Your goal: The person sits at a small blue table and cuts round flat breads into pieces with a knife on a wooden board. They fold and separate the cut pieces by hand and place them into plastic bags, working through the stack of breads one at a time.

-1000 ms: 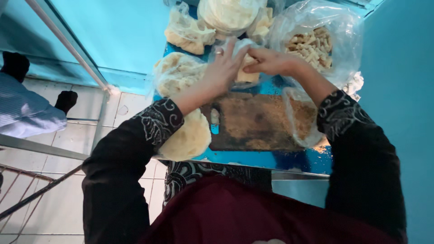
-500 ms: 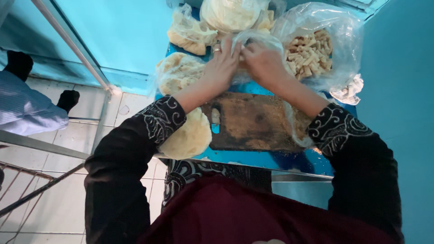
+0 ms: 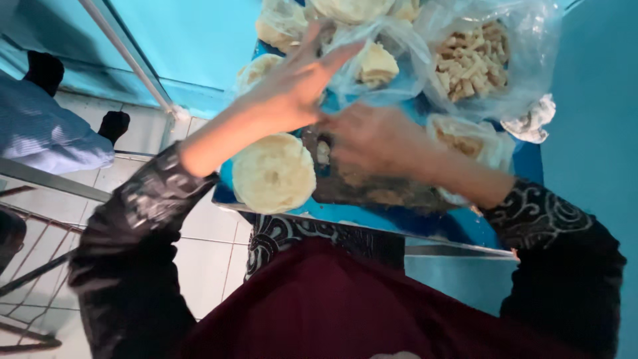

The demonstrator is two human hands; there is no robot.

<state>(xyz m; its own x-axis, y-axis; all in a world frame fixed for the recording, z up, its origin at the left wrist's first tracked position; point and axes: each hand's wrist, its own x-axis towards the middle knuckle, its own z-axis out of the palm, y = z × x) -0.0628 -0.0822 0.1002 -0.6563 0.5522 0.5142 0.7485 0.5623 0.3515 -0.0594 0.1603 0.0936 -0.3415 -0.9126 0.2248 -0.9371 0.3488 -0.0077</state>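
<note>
My left hand [image 3: 296, 83] is raised with its fingers spread, its fingertips against a clear plastic bag [image 3: 392, 46] that holds a pale lump of dough [image 3: 377, 63]. My right hand [image 3: 372, 139] hovers low over the dark wooden cutting board [image 3: 379, 189]. It is blurred, and I cannot tell whether it holds anything. A round flat stack of pale dough sheets [image 3: 272, 171] lies at the left end of the board, below my left forearm. Everything rests on a blue table [image 3: 425, 223].
A large clear bag of cut beige strips [image 3: 472, 60] stands at the back right, and a smaller filled bag [image 3: 465, 141] lies beside the board. A white cloth [image 3: 531, 123] lies at the right edge. More bagged dough [image 3: 279, 23] sits behind. A person in light blue [image 3: 46, 133] sits at the left.
Both hands came away from the bag at the back. My right hand dropped to the cutting board while my left hand opened and stayed beside the bag. The view moved closer.
</note>
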